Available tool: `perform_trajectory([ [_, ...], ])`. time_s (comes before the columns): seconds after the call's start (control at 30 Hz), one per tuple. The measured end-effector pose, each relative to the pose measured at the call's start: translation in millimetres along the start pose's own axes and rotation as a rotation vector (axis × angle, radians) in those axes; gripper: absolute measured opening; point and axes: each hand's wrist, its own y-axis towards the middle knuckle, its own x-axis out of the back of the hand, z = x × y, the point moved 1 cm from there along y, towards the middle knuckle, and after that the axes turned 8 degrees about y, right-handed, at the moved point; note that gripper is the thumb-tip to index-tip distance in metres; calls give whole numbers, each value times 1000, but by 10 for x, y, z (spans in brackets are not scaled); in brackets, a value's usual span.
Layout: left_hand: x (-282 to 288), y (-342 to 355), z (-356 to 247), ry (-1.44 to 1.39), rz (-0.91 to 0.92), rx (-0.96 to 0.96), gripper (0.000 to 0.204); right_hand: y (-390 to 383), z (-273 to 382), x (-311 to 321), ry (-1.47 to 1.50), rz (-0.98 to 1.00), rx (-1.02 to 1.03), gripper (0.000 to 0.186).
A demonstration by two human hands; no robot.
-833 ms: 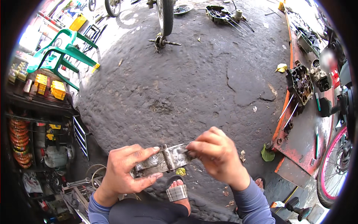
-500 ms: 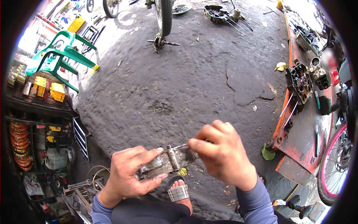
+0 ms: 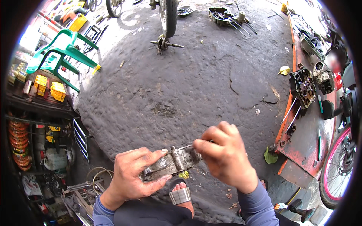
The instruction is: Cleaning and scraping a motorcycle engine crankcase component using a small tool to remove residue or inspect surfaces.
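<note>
a grimy metal bracket (image 3: 169, 164) is gripped by the left hand (image 3: 132, 177); its other end is pinched by the right hand (image 3: 225, 156). a sandalled foot (image 3: 181, 194) is seen just below, on the rough concrete floor (image 3: 181, 86).

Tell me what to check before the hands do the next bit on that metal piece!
1. Left hand holding the grimy metal part firmly: ok.
2. Right hand pinching the part's far end: ok.
3. What the right fingers work on: cannot tell, hidden.
4. Sandalled foot directly under the part, so a drop could hit it: not ok.
5. Part held off the asphalt ground: ok.
</note>
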Motion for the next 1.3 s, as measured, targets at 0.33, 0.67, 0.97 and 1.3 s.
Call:
perform_trajectory([
  [0.33, -15, -24, 35, -26, -17, -2, 54, -80, -37, -12, 125, 13, 152, 37],
  [0.67, -9, 25, -29, -2, -17, -3, 54, -149, 16, 129, -44, -11, 19, 30],
  [0.97, -41, 206, -62, -6, 17, -97, 53, 88, 75, 238, 34, 50, 289, 20],
  [1.3, -94, 777, 153, -20, 132, -424, 52, 456, -15, 595, -200, 372, 311, 17],
])
